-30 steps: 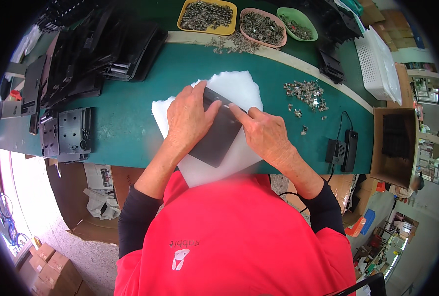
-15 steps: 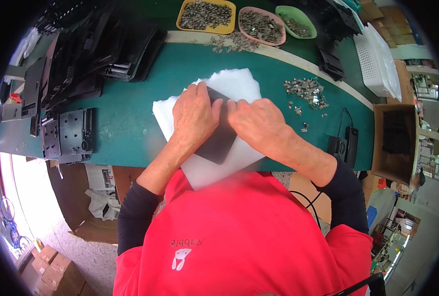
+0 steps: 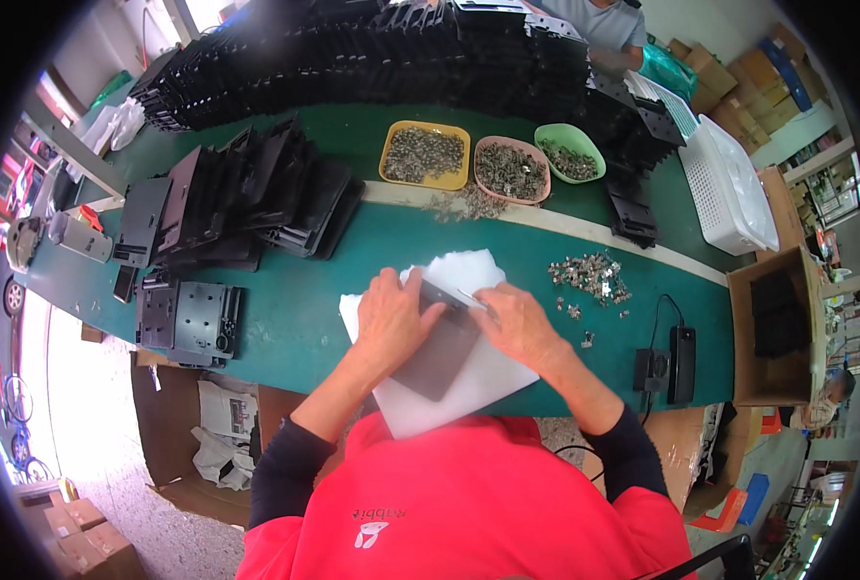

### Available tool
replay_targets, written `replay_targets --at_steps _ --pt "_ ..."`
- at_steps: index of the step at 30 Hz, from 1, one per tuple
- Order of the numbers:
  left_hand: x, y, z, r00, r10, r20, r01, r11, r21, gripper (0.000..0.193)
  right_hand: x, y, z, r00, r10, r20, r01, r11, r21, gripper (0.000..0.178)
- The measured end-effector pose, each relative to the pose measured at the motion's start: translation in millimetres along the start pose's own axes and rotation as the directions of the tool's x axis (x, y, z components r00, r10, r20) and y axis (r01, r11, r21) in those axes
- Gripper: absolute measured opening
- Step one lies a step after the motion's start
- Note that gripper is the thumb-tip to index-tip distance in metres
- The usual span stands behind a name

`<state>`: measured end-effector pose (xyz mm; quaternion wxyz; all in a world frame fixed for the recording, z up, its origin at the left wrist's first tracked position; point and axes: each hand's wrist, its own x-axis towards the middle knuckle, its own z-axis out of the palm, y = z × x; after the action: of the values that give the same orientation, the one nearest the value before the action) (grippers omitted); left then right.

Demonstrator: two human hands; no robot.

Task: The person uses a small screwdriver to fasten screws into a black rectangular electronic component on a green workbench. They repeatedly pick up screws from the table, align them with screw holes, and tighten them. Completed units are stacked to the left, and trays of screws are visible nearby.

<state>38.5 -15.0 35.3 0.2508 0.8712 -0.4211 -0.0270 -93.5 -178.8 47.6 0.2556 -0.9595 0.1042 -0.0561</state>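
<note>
A flat dark grey panel [image 3: 442,356] lies slanted on a white foam sheet [image 3: 493,385] at the near edge of the green table. My left hand [image 3: 389,319] grips the panel along its left side, thumb on the face and fingers by the far corner. In my right hand [image 3: 524,331] a thin, pale, slender piece [image 3: 468,298] is pinched; its tip reaches over the panel's upper right edge. Its exact kind is not clear. To the right of the foam, small metal clips [image 3: 592,278] lie in a loose pile.
Black panels [image 3: 246,198] are heaped at the left, near black metal brackets [image 3: 190,317]. Yellow [image 3: 425,181], pink [image 3: 512,195] and green [image 3: 570,174] trays of small parts stand farther back. A black power adapter [image 3: 681,363] lies right. Another person [image 3: 599,29] is at the far side.
The view has tilted up, showing more of the far table. My right hand has shifted slightly away from the left, and the slender pale piece now shows in its fingers.
</note>
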Motion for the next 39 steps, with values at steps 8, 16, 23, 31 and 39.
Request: replay_targets --at_steps 8,16,23,31,39 --pt "138 -42 14 0.986 0.128 -0.102 -0.125 0.991 0.043 0.012 -13 1 31 0.991 0.059 -0.119 -0.044 0.992 0.122 0.015" --pt "210 -54 72 0.996 0.083 0.046 -0.078 0.993 -0.092 0.022 -17 10 38 0.986 0.049 -0.157 -0.043 0.998 0.037 0.018" --pt "216 -40 33 0.907 0.378 0.185 -0.370 0.926 -0.076 0.019 -13 20 40 0.986 0.026 -0.162 -0.021 0.999 0.029 0.021" --pt "220 -61 41 0.881 0.449 0.150 -0.459 0.888 0.033 0.011 -17 11 52 0.978 0.022 -0.209 -0.022 1.000 0.001 0.023" --pt "210 -75 34 0.890 0.455 -0.034 -0.447 0.854 -0.266 0.010 -15 5 52 0.967 0.100 -0.235 -0.070 0.989 0.131 0.022"
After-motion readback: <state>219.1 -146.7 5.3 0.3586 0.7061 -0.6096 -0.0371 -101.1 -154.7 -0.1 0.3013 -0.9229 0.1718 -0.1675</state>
